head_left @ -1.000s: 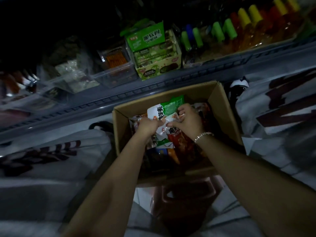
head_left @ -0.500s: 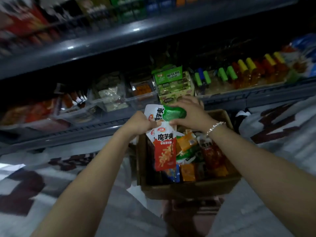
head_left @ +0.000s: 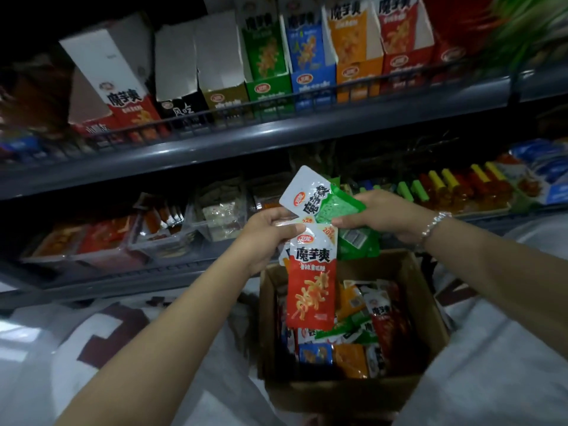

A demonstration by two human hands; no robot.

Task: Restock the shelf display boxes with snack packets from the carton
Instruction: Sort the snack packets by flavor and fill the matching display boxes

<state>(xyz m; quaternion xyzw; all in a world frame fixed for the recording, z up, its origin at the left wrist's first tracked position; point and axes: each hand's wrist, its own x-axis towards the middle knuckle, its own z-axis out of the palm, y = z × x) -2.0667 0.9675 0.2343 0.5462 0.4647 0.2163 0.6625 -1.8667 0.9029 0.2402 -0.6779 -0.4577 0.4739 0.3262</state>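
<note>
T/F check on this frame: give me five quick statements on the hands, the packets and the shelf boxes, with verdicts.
1. The left hand pinches the red packet by its top edge. True.
2. The right hand holds nothing. False: it grips green packets.
3. The carton is empty. False: mixed red, orange, green and blue packets lie in it.
4. A green display box stands on the upper shelf, left of a blue display box. True.
5. The red packet already sits in a shelf box. False: it hangs from the hand above the carton.
</note>
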